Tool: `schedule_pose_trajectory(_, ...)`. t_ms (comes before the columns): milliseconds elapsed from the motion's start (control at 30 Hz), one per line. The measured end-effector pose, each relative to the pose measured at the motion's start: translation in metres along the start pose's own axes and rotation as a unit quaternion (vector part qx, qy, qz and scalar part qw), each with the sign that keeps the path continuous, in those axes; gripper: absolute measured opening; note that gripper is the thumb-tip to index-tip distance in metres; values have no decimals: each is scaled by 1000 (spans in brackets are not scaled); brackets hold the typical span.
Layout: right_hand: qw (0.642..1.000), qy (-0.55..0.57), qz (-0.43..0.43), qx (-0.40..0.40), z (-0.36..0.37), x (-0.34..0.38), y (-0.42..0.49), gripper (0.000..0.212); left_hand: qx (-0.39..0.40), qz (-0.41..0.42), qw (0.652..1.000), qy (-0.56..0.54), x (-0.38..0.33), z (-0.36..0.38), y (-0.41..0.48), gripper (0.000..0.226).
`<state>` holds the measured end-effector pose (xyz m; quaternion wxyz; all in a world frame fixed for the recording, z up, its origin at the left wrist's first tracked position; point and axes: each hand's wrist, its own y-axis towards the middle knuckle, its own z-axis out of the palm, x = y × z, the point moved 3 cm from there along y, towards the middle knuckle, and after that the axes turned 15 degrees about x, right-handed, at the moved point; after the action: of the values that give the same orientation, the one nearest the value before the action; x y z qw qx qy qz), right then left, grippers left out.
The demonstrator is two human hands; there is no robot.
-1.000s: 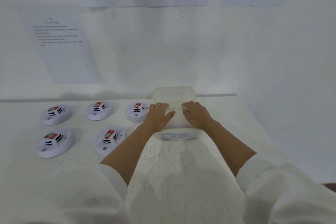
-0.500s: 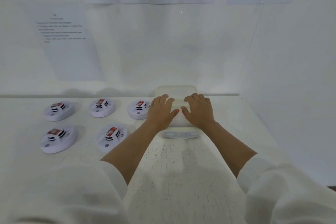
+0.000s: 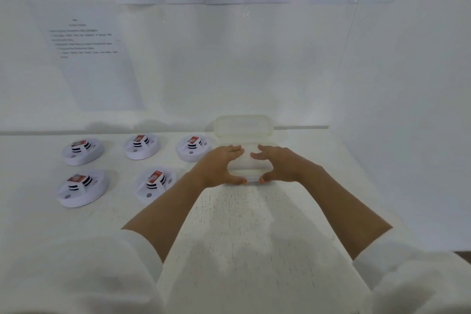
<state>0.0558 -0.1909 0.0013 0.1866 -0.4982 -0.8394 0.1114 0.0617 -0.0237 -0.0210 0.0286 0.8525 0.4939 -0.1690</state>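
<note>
The left hand (image 3: 219, 166) and right hand (image 3: 280, 164) are gripping one translucent box (image 3: 248, 168) at the table's (image 3: 242, 224) far edge, fingers curling over it, thumbs at its near side. A broad stretch of table is lying nearer. Five smoke detectors (image 3: 155, 183) are sitting toward the left edge.

Print on wall sheets (image 3: 94, 58) illegible

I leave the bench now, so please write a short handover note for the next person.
Left hand and right hand: both grip the near part of the translucent plastic box, thumbs on its front edge.
Its far part stands up behind, perhaps an open lid.
Five smoke detectors lie on the table, left of the box.
Done: unclear. Left: probably packing them.
</note>
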Motion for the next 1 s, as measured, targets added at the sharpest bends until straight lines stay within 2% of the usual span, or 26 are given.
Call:
schedule_pose_trajectory(133,998,-57,-11,-21,7,5,-2,66,-13,-7,1000,-16,-1,-1,3,79)
schedule_pose_trajectory(567,999,26,-6,-27,6,-3,13,69,39,-27,998,-32,6,-7,10,83)
schedule_pose_trajectory(900,999,31,0,-15,2,-10,23,71,58,-30,998,15,9,-9,17,84)
schedule_pose_trajectory(1000,1000,9,2,2,4,-11,17,79,68,-39,994,75,9,-10,12,92)
